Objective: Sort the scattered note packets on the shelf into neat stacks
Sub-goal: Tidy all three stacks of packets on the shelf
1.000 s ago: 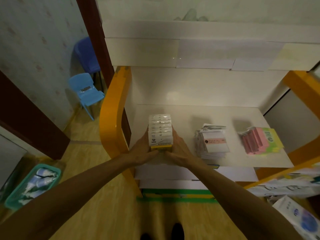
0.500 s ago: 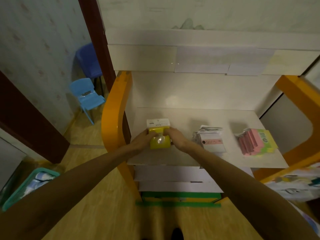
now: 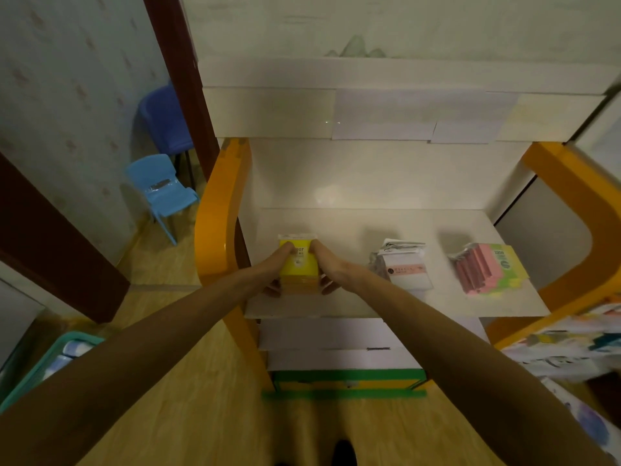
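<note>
On the left part of the white shelf, squaring up a stack of yellow note packets: left hand and right hand clamped on its opposite sides, fingers over the top edge, thumbs low at the near face. Standing on the shelf board close to the orange side panel. Well apart to the right, a white and grey pile of packets, loosely fanned, and further right a pink and green pile, also uneven. Step in hand, by the look of it: pressing the yellow stack flush. Next move likely calls for letting go without nudging it, then reaching across to the middle pile and tapping its edges level.
</note>
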